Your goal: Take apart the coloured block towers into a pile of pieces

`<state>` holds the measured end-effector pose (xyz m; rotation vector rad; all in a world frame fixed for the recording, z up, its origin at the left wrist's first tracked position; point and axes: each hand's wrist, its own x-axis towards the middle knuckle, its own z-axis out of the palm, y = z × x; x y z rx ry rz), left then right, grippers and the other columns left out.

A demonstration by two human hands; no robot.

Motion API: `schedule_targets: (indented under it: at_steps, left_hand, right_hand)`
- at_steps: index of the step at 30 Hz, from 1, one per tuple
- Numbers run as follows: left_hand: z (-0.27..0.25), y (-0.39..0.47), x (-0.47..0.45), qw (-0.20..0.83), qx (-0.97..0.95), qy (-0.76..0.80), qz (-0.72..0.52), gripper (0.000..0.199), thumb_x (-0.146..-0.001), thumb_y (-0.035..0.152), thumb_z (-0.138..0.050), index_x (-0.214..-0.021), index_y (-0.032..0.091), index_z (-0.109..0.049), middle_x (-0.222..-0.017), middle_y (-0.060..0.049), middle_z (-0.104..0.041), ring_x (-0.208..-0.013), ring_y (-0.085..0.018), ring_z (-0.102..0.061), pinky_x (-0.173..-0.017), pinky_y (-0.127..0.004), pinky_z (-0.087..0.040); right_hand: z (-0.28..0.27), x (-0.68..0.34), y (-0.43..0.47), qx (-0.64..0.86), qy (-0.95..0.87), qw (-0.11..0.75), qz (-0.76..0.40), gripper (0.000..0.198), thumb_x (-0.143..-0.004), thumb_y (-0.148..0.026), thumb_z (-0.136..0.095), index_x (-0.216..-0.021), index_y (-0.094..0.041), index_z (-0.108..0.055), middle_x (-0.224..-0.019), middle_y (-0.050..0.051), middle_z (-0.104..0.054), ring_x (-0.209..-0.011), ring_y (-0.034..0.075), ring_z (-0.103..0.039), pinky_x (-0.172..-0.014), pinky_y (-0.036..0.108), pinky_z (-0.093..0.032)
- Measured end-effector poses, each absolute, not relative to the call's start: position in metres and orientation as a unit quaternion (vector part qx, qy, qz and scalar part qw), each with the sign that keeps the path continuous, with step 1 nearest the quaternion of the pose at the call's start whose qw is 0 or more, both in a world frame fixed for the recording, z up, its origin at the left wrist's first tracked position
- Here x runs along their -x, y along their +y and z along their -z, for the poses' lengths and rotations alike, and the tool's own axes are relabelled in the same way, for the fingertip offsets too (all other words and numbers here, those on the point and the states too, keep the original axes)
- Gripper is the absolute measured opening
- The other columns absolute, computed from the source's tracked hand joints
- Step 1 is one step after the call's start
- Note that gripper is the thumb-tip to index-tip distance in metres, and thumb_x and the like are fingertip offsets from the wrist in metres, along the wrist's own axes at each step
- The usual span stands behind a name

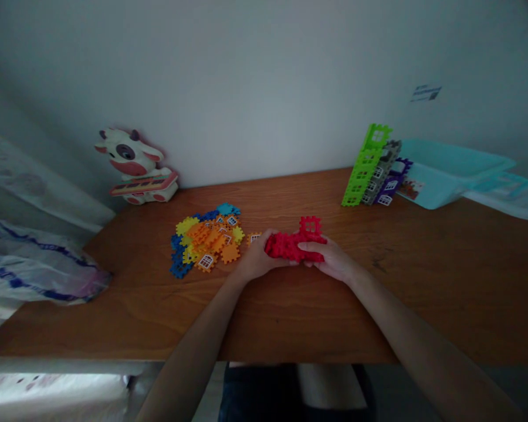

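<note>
Both of my hands are closed around a bunch of red plastic building tiles (286,247) above the middle of the table. My left hand (261,258) grips the left end, and my right hand (332,258) the right end. Just behind the bunch, one red window tile (310,225) stands up; whether it is joined to the others I cannot tell. Beside my left hand lies an orange tile with a white window (254,238). Farther left is a loose pile of orange, yellow and blue tiles (211,234). My fingers hide part of the red tiles.
Stacked green tiles (363,170), grey tiles (381,173) and purple tiles (392,184) lean at the back right, against a turquoise bin (449,173). A cow toy with a keyboard (136,167) stands at the back left. A plastic bag (39,264) lies at the left edge.
</note>
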<state>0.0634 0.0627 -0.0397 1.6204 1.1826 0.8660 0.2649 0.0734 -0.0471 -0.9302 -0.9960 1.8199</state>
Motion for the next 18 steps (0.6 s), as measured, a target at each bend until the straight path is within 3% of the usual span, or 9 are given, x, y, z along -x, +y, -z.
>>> schedule_targets:
  at_steps: [4,7,14,18]
  left_hand:
    - [0.047,0.066,-0.062,0.518,-0.629,0.442,-0.375,0.058,-0.06,0.031,-0.09,-0.102,0.021,-0.052,-0.099,-0.002,-0.07,-0.094,-0.02,-0.068,-0.083,-0.033,-0.056]
    - [0.052,0.068,-0.059,0.493,-0.652,0.446,-0.366,0.053,-0.068,0.038,-0.085,-0.106,0.021,-0.053,-0.102,-0.004,-0.07,-0.094,-0.02,-0.068,-0.084,-0.033,-0.056]
    - [0.046,0.065,-0.057,0.133,-0.776,0.554,-0.27,0.063,-0.068,0.063,-0.08,-0.109,0.02,-0.059,-0.104,-0.008,-0.065,-0.095,-0.027,-0.065,-0.085,-0.039,-0.053]
    - [0.043,0.064,-0.057,0.058,-0.803,0.557,-0.207,0.069,-0.07,0.07,-0.074,-0.114,0.02,-0.058,-0.109,-0.01,-0.061,-0.099,-0.028,-0.064,-0.088,-0.04,-0.052]
  right_hand:
    - [0.045,-0.265,0.074,0.369,-0.375,0.429,-0.735,0.035,-0.059,-0.029,-0.084,-0.093,-0.022,-0.074,-0.086,0.003,-0.076,-0.065,0.015,-0.064,-0.045,0.022,-0.043]
    - [0.045,-0.267,0.077,0.376,-0.361,0.439,-0.732,0.036,-0.06,-0.027,-0.084,-0.094,-0.024,-0.075,-0.091,0.004,-0.077,-0.069,0.016,-0.066,-0.044,0.021,-0.045]
    - [0.05,-0.269,0.079,0.394,-0.41,0.426,-0.704,0.037,-0.066,-0.031,-0.087,-0.1,-0.022,-0.074,-0.098,0.006,-0.077,-0.07,0.016,-0.068,-0.046,0.021,-0.054]
    - [0.05,-0.268,0.076,0.385,-0.428,0.393,-0.717,0.044,-0.066,-0.033,-0.088,-0.105,-0.021,-0.072,-0.1,0.009,-0.077,-0.07,0.018,-0.07,-0.045,0.024,-0.056]
